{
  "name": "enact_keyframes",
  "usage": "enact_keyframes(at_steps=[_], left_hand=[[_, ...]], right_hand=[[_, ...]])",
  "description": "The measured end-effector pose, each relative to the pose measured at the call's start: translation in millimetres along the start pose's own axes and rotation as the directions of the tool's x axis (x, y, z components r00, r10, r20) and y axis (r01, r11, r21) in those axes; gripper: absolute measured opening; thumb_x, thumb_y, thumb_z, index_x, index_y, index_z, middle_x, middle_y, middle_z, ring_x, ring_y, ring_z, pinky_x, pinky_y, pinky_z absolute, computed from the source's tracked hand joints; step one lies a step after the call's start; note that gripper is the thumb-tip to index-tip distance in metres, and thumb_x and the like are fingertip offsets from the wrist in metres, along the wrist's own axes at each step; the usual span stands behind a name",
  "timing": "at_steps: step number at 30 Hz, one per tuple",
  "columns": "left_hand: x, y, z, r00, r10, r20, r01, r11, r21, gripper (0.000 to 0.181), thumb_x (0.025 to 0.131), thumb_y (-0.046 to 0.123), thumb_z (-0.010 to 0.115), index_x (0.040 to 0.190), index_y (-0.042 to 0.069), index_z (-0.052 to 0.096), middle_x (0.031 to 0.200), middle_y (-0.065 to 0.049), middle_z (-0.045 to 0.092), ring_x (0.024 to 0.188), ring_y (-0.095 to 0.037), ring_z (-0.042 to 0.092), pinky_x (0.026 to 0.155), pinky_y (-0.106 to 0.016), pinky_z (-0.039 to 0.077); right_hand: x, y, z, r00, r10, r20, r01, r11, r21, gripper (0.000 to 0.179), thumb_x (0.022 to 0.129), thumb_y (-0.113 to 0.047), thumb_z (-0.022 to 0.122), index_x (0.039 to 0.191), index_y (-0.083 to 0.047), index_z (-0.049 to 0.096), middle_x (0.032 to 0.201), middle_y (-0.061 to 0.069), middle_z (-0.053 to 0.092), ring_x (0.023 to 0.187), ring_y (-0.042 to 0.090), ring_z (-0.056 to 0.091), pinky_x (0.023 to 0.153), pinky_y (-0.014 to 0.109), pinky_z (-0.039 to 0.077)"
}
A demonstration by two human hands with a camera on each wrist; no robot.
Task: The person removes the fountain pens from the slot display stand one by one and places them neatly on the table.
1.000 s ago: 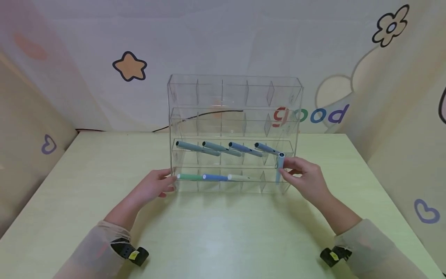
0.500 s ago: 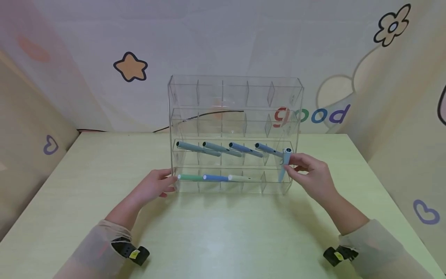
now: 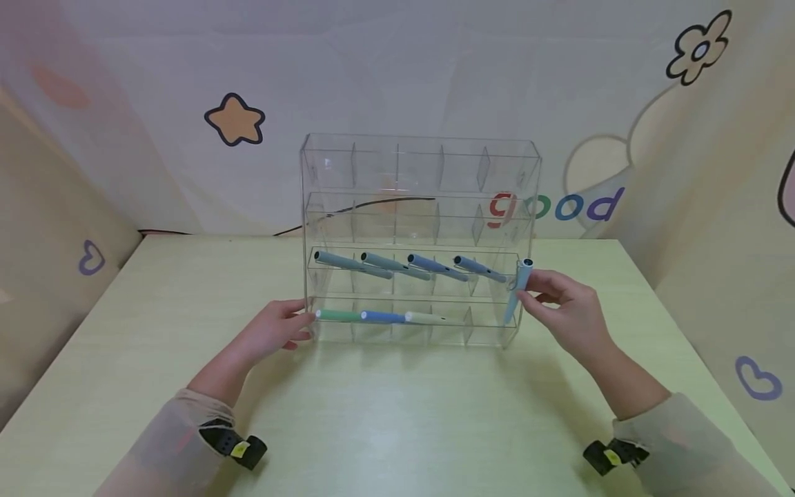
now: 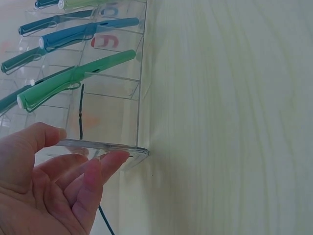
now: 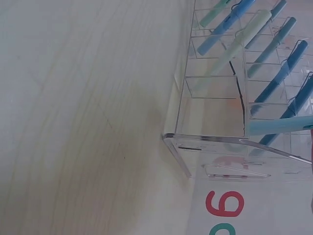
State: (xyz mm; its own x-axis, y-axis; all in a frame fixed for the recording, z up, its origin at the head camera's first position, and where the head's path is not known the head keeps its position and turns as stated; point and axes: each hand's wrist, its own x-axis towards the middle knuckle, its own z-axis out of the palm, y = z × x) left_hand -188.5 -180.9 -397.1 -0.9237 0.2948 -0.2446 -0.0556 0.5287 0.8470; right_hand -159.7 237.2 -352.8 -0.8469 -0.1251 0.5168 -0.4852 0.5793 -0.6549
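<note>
A clear acrylic pen rack (image 3: 419, 141) stands on the table. My left hand (image 3: 276, 330) grips the lower left edge of its side panel between thumb and fingers, plain in the left wrist view. At the rack's right side my right hand (image 3: 568, 314) pinches a light blue pen (image 3: 520, 283), tilted with its top end up. The pen's lower end is at the bottom row's last compartment. That row holds a green pen (image 3: 338, 315), a blue pen (image 3: 384, 317) and a pale green pen (image 3: 425, 317). The right wrist view hides nearly all of the right hand.
In the tier above lie several teal and blue pens, including a teal pen (image 3: 341, 261) at the left and a blue pen (image 3: 475, 266) at the right. A patterned cloth (image 3: 397, 69) hangs behind the table (image 3: 385, 414).
My right hand has moved to the right and slightly up with the light blue pen, which leans more to the right at its top. The left hand stays on the rack.
</note>
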Motion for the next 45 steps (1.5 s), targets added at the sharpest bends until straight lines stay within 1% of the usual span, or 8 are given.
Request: enact_keyframes(at_steps=[9,16,22,26,28,34,42,45], left_hand=[[1.1,1.7,-1.4,1.0,-0.01,-0.003,0.01,1.0,-0.012,0.052,0.097,0.027,0.048,0.14,-0.002,0.037,0.126,-0.028,0.052,0.101,-0.03,0.063,0.074,-0.036,0.053],[1.6,-0.1,-0.9,1.0,-0.012,-0.002,0.012,1.0,-0.001,0.052,0.097,0.028,0.048,0.139,-0.002,0.039,0.126,-0.027,0.053,0.101,-0.03,0.063,0.073,-0.036,0.053],[1.7,-1.2,-0.2,1.0,-0.027,-0.003,0.027,1.0,0.002,0.053,0.097,0.028,0.047,0.14,-0.002,0.037,0.127,-0.027,0.051,0.101,-0.03,0.063,0.073,-0.037,0.053],[0.6,-0.8,0.4,0.999,-0.032,-0.009,0.032,0.999,0.004,0.053,0.097,0.027,0.047,0.14,-0.002,0.038,0.128,-0.028,0.051,0.101,-0.03,0.063,0.073,-0.036,0.053],[-0.4,-0.3,0.6,0.999,-0.034,-0.009,0.035,0.999,0.006,0.053,0.097,0.027,0.048,0.14,-0.002,0.037,0.128,-0.028,0.05,0.1,-0.03,0.063,0.072,-0.036,0.053],[-2.4,0.7,-0.3,1.0,-0.028,-0.002,0.028,1.0,0.004,0.054,0.097,0.028,0.048,0.141,-0.001,0.036,0.129,-0.029,0.049,0.1,-0.029,0.063,0.072,-0.036,0.053],[-3.1,2.0,0.1,0.999,-0.036,-0.008,0.036,0.999,0.008,0.053,0.097,0.027,0.048,0.141,-0.002,0.037,0.127,-0.028,0.051,0.099,-0.029,0.064,0.072,-0.035,0.053],[-3.0,3.0,1.6,0.999,-0.043,-0.007,0.043,0.999,0.004,0.053,0.097,0.027,0.048,0.14,-0.002,0.037,0.126,-0.027,0.052,0.099,-0.029,0.063,0.072,-0.035,0.053]], right_hand=[[1.9,-1.3,-4.9,1.0,0.012,-0.01,-0.012,1.0,0.01,0.026,0.08,0.005,0.068,0.106,0.004,0.065,0.096,0.017,0.068,0.084,-0.009,0.059,0.072,0.01,0.047],[0.2,0.3,-7.1,0.999,0.053,-0.003,-0.053,0.999,0.01,0.026,0.082,0.002,0.068,0.108,0.004,0.065,0.096,0.014,0.068,0.084,-0.009,0.059,0.073,0.01,0.047],[-1.0,1.8,-8.6,0.997,0.071,-0.001,-0.071,0.997,0.003,0.027,0.082,0.001,0.068,0.109,0.004,0.064,0.098,0.018,0.067,0.084,-0.01,0.058,0.072,0.009,0.046],[-1.8,2.4,-10.4,0.997,0.082,0.0,-0.082,0.997,-0.004,0.028,0.083,0.0,0.068,0.11,0.004,0.064,0.098,0.018,0.068,0.084,-0.01,0.058,0.072,0.009,0.046],[-1.8,2.3,-11.6,0.997,0.083,-0.005,-0.083,0.997,-0.005,0.028,0.082,0.0,0.068,0.109,0.004,0.064,0.097,0.013,0.068,0.083,-0.01,0.058,0.072,0.009,0.047],[-1.0,2.7,-14.4,0.996,0.083,-0.022,-0.083,0.996,0.016,0.027,0.082,0.001,0.069,0.109,0.003,0.064,0.092,-0.015,0.064,0.083,-0.008,0.06,0.072,0.01,0.047],[-0.4,4.8,-17.5,0.996,0.073,-0.043,-0.071,0.997,0.03,0.026,0.081,0.004,0.068,0.107,0.006,0.064,0.089,-0.025,0.061,0.082,-0.009,0.059,0.071,0.009,0.047],[-1.3,5.2,-20.5,0.995,0.089,-0.049,-0.087,0.996,0.034,0.026,0.081,0.004,0.068,0.107,0.006,0.064,0.089,-0.026,0.06,0.082,-0.009,0.059,0.072,0.008,0.046]])
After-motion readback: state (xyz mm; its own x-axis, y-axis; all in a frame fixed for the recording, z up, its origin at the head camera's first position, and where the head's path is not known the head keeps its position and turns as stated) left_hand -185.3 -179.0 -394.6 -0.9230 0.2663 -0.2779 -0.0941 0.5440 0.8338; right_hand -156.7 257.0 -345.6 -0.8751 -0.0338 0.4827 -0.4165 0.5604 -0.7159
